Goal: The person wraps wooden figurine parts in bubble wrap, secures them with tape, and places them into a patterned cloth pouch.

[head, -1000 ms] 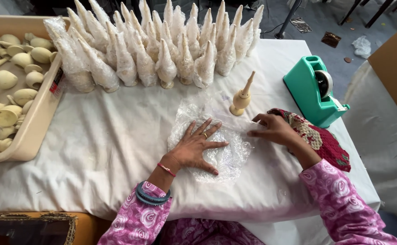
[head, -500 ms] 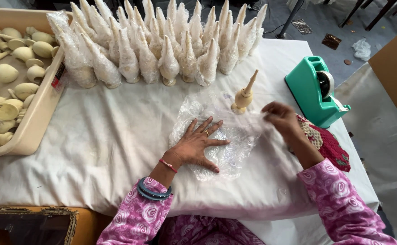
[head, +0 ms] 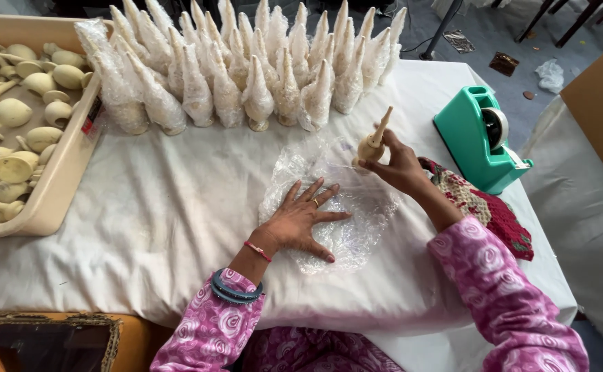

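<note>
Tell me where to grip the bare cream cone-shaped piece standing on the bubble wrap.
Probably by its round base. The cone-shaped piece stands nearly upright, its thin tip tilted up and right, and the right hand already holds the bulbous bottom from the right side. The tip looks too slender for a firm grip. The left hand lies flat on the bubble wrap.

Bare cloth free left; wrapped cones behind, tape dispenser right.

A single head-worn camera looks steeply down from close above onto the cloth-covered table, facing forward.
</note>
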